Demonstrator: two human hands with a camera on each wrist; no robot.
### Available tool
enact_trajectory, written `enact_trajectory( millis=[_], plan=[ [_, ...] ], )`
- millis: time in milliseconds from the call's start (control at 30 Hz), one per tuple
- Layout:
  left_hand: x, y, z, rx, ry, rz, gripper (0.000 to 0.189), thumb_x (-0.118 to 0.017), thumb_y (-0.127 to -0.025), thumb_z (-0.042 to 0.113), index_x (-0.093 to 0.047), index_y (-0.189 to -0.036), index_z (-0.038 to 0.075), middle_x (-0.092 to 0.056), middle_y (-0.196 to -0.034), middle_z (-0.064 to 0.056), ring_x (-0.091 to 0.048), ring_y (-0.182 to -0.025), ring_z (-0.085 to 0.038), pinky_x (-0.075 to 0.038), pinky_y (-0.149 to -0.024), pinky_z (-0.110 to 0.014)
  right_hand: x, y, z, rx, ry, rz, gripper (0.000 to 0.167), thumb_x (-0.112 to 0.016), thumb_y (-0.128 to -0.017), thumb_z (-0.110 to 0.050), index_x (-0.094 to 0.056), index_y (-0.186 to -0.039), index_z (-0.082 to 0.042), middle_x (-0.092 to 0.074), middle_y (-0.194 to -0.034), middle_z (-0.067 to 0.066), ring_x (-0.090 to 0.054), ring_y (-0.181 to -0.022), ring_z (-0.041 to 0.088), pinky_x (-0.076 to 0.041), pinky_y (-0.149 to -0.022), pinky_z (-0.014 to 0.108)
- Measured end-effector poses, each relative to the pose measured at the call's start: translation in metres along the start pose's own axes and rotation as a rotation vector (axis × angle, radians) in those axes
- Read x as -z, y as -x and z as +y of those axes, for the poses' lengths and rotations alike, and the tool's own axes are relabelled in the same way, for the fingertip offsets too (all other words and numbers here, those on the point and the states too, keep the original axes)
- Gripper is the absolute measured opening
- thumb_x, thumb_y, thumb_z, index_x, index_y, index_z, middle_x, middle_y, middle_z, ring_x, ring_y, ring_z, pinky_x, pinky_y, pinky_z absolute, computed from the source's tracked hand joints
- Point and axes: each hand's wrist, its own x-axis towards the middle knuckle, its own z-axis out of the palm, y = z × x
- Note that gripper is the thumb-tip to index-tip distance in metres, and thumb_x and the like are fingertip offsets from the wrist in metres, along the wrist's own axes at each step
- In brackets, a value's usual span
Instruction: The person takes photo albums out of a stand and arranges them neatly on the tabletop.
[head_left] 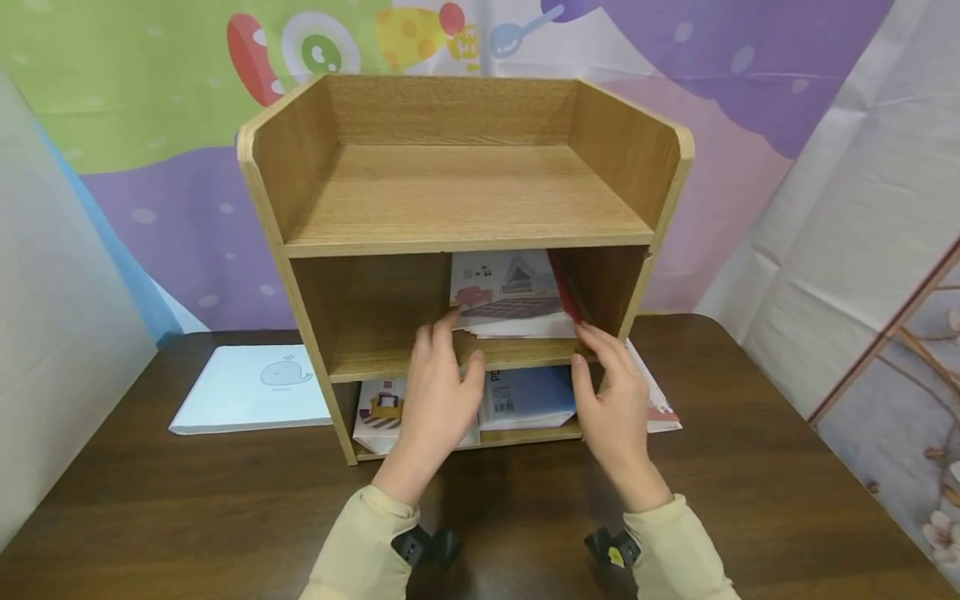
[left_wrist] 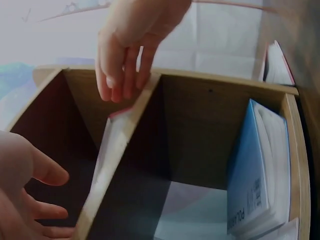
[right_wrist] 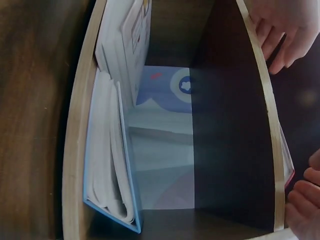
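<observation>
A book [head_left: 510, 287] with a building and red shapes on its cover lies flat on the middle shelf, at its right half. My left hand [head_left: 442, 383] is at the book's front left corner, its fingers relaxed and pointing inward. By the front right corner is my right hand [head_left: 615, 400], thumb and fingers apart. Both hands look open; whether the fingertips touch the book is hard to tell. In the left wrist view, a small gap shows between the left hand [left_wrist: 30, 195] and the book's edge [left_wrist: 102, 150].
The wooden shelf unit [head_left: 465, 192] stands on a dark table [head_left: 750, 467]. Its bottom level holds a blue book [head_left: 528, 396] and a white book [head_left: 378, 417]. A pale whale-print book [head_left: 247, 387] lies left of the unit; another book [head_left: 652, 392] shows at the right.
</observation>
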Motion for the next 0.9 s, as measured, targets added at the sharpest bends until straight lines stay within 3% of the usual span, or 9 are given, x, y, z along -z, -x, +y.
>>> enact_trajectory(
  millis=[100,233,467,700,900],
  plan=[
    [-0.003,-0.005,-0.001,0.007,-0.074,-0.023,0.054,-0.051,-0.089,0.020,-0.033,-0.138,0.006,-0.039,-0.131,-0.019,-0.042,-0.119,-0.034,-0.037,-0.097,-0.046,-0.006,-0.004,0.002,0.009,0.054,-0.034,0.036,-0.059,-0.083,-0.003,-0.058,-0.118,-0.001,-0.057,-0.121,0.013,-0.052,-0.113,0.026,-0.040,-0.093,0.039],
    [-0.007,-0.010,0.000,-0.005,-0.154,-0.030,0.056,-0.051,-0.089,0.022,-0.032,-0.137,0.001,-0.042,-0.129,-0.023,-0.043,-0.116,-0.038,-0.034,-0.099,-0.048,-0.011,-0.010,0.002,0.002,0.115,-0.068,0.039,-0.059,-0.084,-0.007,-0.054,-0.122,-0.001,-0.054,-0.125,0.013,-0.050,-0.116,0.027,-0.041,-0.093,0.043],
    [-0.011,-0.012,0.000,-0.015,-0.209,-0.024,0.058,-0.051,-0.089,0.023,-0.031,-0.137,-0.003,-0.035,-0.139,-0.024,-0.029,-0.130,-0.037,-0.013,-0.111,-0.046,-0.019,-0.020,-0.002,-0.022,0.186,-0.102,0.042,-0.057,-0.086,-0.009,-0.051,-0.126,0.000,-0.052,-0.126,0.016,-0.048,-0.118,0.028,-0.039,-0.095,0.042],
    [-0.013,-0.012,0.000,-0.021,-0.241,-0.007,0.059,-0.051,-0.089,0.025,-0.033,-0.136,-0.005,-0.039,-0.137,-0.024,-0.031,-0.130,-0.036,-0.010,-0.111,-0.047,-0.025,-0.028,-0.010,-0.146,0.286,-0.156,0.045,-0.052,-0.091,-0.022,-0.046,-0.129,0.002,-0.053,-0.124,0.020,-0.049,-0.113,0.034,-0.039,-0.094,0.046],
    [-0.015,-0.011,-0.001,-0.036,-0.251,0.018,0.059,-0.051,-0.089,0.026,-0.035,-0.135,-0.008,-0.042,-0.135,-0.024,-0.032,-0.130,-0.036,-0.011,-0.110,-0.047,-0.032,-0.031,-0.012,-0.210,0.386,-0.141,0.049,-0.050,-0.091,-0.032,-0.048,-0.127,0.001,-0.057,-0.114,0.023,-0.054,-0.104,0.038,-0.042,-0.086,0.050]
  ],
)
